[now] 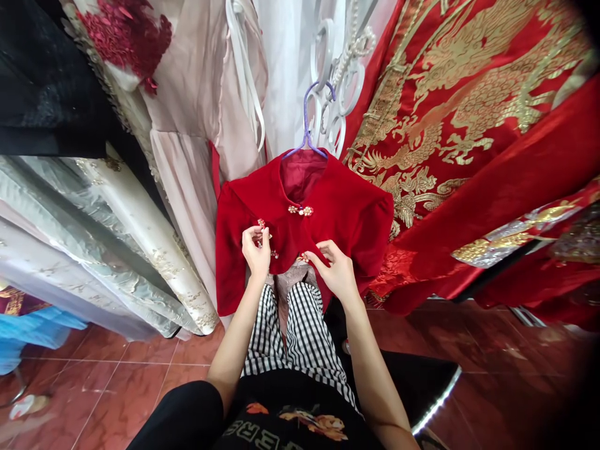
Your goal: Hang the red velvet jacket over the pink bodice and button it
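Observation:
A short red velvet jacket [360,215] hangs on a purple wire hanger [307,119] in front of me. At its collar a flower-shaped clasp [300,210] is fastened. My left hand [256,250] pinches a beaded ornament [261,223] on the left side of the jacket front, thumb against fingers. My right hand [335,267] has thumb and fingers closed on the jacket's front edge, beside a small gold clasp [302,257] at the hem. Below the collar clasp the front edges part toward the hem.
Pale pink [180,106] and white gowns hang at the left, with a black garment [42,94] above. Red robes with gold embroidery [440,119] hang at the right. A white scrolled metal frame [323,56] stands behind the hanger. Red tiles [140,375] cover the floor.

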{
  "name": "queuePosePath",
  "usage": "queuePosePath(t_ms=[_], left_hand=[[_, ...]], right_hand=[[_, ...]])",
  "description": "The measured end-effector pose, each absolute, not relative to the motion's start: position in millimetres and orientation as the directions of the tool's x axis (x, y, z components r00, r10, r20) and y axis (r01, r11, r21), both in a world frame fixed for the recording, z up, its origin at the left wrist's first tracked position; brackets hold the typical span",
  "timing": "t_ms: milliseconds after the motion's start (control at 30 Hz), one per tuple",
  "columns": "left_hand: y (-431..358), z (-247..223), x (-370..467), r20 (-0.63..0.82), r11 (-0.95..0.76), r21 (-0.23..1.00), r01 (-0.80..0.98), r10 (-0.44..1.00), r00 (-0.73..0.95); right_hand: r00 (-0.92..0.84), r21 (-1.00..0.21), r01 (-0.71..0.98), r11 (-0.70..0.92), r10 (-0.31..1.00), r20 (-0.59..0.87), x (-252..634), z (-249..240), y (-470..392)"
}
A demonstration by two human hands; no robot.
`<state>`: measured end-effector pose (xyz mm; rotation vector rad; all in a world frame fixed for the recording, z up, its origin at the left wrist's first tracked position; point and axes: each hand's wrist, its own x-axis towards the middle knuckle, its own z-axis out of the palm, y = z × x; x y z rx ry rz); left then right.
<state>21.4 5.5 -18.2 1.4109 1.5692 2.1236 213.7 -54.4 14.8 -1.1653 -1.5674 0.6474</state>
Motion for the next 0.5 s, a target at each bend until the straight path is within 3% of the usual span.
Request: queuePosePath(t_ms=[300, 400, 500], left_hand=[[0.0, -12.2, 16.3, 0.545, -0.475, 0.834, 0.281, 0.631, -0.552], [-1.9, -4.9, 15.1, 0.496, -0.475, 0.860, 0.185, 0.696, -0.520], [-3.7, 1.3, 13.7, 0.411, -0.464, 0.886, 0.029, 0.754, -0.512]], right_hand=[[0.012, -0.829, 0.343, 0.442, 0.880, 0.475, 210.0, 10.6, -58.3], [-0.094, -0.731, 0.401, 0.552, 0.818, 0.567, 207.4, 11.8, -59.1], [-0.205, -0.690, 0.415, 0.593, 0.800, 0.564, 205.8, 15.4, -57.8]])
